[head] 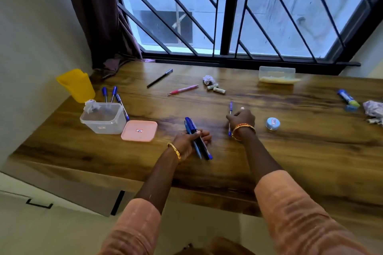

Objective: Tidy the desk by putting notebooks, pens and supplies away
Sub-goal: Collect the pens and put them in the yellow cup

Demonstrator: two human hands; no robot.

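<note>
Nearby, pink lid just beside clear container.

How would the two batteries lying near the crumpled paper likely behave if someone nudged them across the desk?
The batteries look cylindrical and lie on their sides, so they would probably roll rather than slide. The wooden desk looks smooth and glossy, so little would slow them. They seem rigid, and likely heavy for their size.

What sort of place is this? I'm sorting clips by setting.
Probably a home study corner: a wooden desk against a barred window with a curtain, strewn with pens and a clear plastic container.
</note>
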